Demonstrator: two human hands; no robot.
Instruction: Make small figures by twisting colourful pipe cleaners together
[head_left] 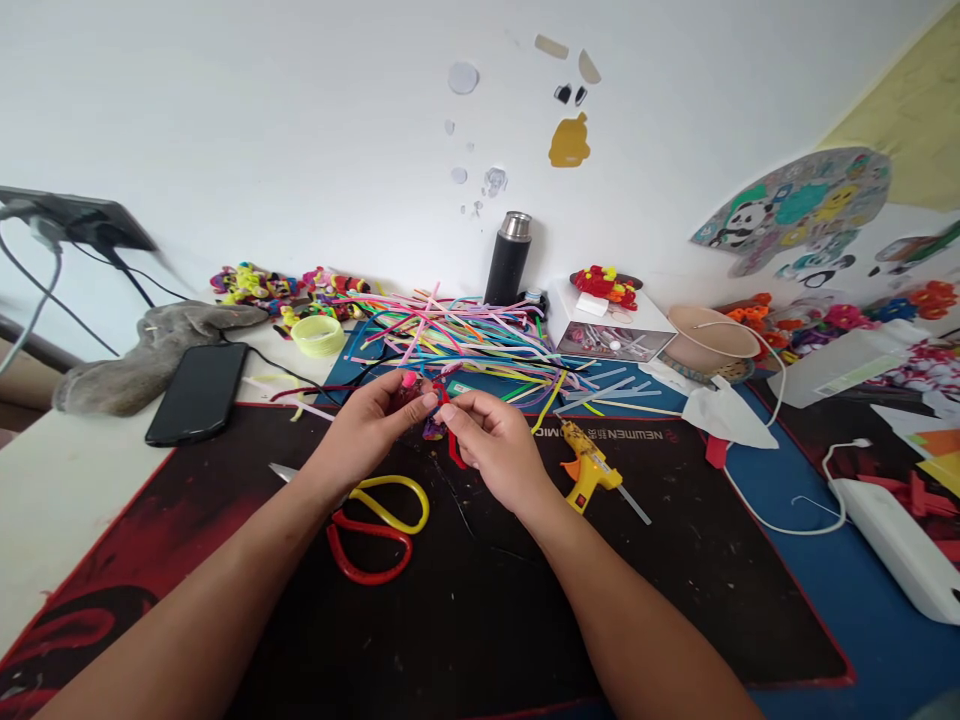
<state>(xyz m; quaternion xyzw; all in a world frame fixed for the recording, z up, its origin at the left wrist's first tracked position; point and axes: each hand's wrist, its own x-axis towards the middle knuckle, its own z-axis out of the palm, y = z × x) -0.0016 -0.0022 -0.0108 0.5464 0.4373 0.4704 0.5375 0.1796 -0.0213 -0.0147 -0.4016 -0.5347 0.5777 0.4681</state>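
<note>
Above the black desk mat [450,640], my two hands meet around a small pipe-cleaner piece in red, pink and purple [433,428]. My left hand [382,420] pinches its left side, where a pink bit shows at the fingertips. Between thumb and fingers, my right hand [484,435] grips a red pipe cleaner [454,448] that hangs down from the piece. The fingers cover much of it. Under my left wrist lie scissors [390,525] with one yellow and one red handle. Right of my right hand lies a yellow glue gun [592,468] with a clear glue stick in its back.
A pile of coloured pipe cleaners [450,330] lies behind my hands, near a black thermos [510,260]. A phone [199,393] is at left. To the right are a white box [611,325], a beige bowl [712,340], a white cable and a white power strip [900,550].
</note>
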